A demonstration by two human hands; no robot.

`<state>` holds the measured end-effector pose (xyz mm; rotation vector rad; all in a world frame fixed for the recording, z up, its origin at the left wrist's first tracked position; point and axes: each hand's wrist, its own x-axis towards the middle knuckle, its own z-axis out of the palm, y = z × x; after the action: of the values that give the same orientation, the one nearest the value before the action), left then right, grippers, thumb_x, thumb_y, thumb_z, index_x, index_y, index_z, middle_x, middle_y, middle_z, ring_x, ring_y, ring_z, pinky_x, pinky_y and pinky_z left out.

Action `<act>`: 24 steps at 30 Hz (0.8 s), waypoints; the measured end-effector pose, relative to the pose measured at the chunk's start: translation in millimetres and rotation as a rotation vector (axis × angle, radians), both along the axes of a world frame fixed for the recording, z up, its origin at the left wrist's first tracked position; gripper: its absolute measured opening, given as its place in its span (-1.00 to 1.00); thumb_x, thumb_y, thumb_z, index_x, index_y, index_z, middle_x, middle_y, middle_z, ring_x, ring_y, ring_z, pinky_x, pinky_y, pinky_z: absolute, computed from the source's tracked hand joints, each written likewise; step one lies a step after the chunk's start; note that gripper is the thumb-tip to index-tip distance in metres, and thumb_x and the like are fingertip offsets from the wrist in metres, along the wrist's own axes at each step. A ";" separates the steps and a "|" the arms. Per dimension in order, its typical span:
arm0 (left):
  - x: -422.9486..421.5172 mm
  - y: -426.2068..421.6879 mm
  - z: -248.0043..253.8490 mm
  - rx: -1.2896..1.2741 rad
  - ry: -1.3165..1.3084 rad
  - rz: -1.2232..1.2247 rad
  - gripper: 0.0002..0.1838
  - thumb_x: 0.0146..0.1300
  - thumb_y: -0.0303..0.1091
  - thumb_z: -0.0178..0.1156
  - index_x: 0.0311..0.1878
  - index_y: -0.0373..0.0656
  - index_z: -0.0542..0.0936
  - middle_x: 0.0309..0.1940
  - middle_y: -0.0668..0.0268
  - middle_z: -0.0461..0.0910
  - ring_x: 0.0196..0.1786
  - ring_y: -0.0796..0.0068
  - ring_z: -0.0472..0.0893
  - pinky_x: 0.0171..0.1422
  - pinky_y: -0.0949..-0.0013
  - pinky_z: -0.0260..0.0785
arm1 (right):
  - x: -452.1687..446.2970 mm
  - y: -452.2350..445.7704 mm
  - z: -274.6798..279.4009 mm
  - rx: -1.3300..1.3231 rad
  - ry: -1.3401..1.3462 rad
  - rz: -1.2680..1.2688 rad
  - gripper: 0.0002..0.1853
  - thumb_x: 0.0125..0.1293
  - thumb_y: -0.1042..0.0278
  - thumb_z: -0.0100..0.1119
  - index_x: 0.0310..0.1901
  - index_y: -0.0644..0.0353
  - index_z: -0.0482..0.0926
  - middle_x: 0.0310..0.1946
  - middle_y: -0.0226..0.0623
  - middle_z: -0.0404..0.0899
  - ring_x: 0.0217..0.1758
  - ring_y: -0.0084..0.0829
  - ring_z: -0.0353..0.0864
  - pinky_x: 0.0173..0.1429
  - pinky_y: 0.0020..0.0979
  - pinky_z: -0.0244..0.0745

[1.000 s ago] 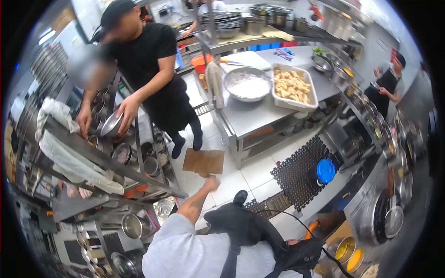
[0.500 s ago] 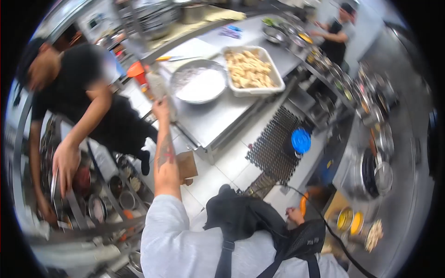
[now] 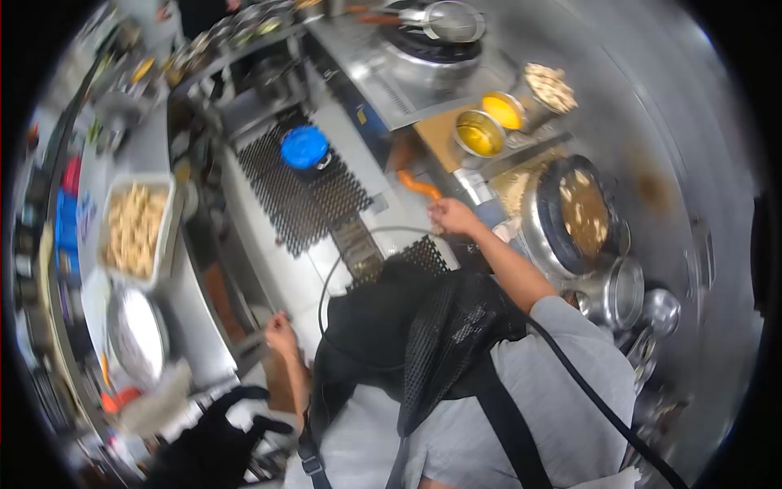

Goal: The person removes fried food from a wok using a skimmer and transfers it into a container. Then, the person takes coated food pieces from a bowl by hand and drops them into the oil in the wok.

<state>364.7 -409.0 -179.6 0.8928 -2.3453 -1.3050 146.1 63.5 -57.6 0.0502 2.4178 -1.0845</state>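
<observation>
My right hand (image 3: 453, 217) is closed on the end of a curved orange handle-like thing (image 3: 419, 186); its far end is blurred. Beyond that hand stand two metal containers of yellow liquid, a nearer one (image 3: 479, 134) and a farther one (image 3: 503, 111). To its right is a wide dark-rimmed pan (image 3: 562, 213) with brown liquid and pale pieces inside. Low beside the steel table (image 3: 198, 322), my left hand (image 3: 281, 334) has its fingers curled, with nothing visible in them. On that table are a white tub (image 3: 169, 224) of pale pieces and a round metal bowl (image 3: 163, 330) of white powder.
A blue-lidded bucket (image 3: 305, 147) stands on the black perforated floor mat (image 3: 281, 191). A black cable (image 3: 562, 346) crosses my body. A container of pale strips (image 3: 547, 88) and a strainer (image 3: 454, 22) are on the stove side. A dark blurred shape (image 3: 216, 444) is at lower left.
My view has swung right toward the stove. My left hand has drawn back from the translucent bag beside the bowl. My right hand still grips the orange thing, its arm now extended.
</observation>
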 end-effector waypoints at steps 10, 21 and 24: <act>-81.1 -1.9 -29.2 0.084 -0.495 -0.542 -0.73 0.29 -0.30 0.14 -0.18 -0.34 0.64 -0.48 0.16 0.66 -0.60 0.51 0.54 -0.56 0.46 0.33 | -103.4 177.3 106.4 -1.391 0.161 -1.198 -0.44 0.46 0.02 -0.26 0.13 0.48 0.26 -0.03 0.03 0.53 -0.02 -0.12 0.61 0.02 -0.22 0.58; -100.6 41.5 6.8 0.088 -0.561 -0.485 -0.66 0.33 -0.26 0.17 -0.07 -0.42 0.48 -0.54 0.18 0.60 -0.61 0.48 0.53 -0.61 0.48 0.31 | -190.4 259.3 92.9 -1.250 0.390 -1.039 -0.90 0.36 0.50 -0.23 -0.27 0.28 0.31 -0.52 -0.31 0.40 -0.62 -0.56 0.34 -0.63 -0.54 0.26; -66.9 24.2 -26.7 0.413 -0.422 -0.426 -0.61 0.32 -0.25 0.18 0.00 -0.43 0.43 -0.50 0.15 0.61 -0.56 0.40 0.58 -0.59 0.45 0.36 | -165.3 266.2 121.8 -1.349 0.378 -1.018 -0.89 0.30 0.59 -0.27 -0.32 0.27 0.31 -0.59 -0.43 0.29 -0.68 -0.63 0.18 -0.69 -0.58 0.06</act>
<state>297.8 -384.7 -206.3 0.8777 -2.7472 -1.9950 -19.3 329.7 64.1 0.6922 1.2948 -3.1278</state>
